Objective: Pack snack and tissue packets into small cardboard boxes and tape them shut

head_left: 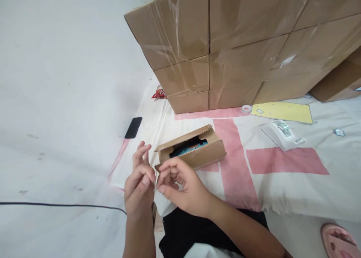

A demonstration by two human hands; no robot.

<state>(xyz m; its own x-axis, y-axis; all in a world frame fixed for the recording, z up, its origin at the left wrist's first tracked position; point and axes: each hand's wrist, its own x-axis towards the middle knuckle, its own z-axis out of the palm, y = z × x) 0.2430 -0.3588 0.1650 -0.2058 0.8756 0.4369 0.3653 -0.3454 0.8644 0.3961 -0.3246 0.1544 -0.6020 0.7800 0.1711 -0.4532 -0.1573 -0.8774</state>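
Observation:
My left hand is raised in front of the small cardboard box, thumb and index finger pinched together while other fingers point up. Close beside it, my right hand pinches a thin, clear strip that looks like tape. The strip lies between both hands' fingertips; whether the left fingers also grip it is hard to see. Just beyond the hands, the small cardboard box rests on the bed sheet with its top flaps raised. Inside it shows a blue printed packet.
Taped cardboard boxes stand stacked at the back. On the sheet lie a white tape dispenser, a yellow card, a tape roll and a black phone. A red packet sits by the stack; a pink slipper is lower right.

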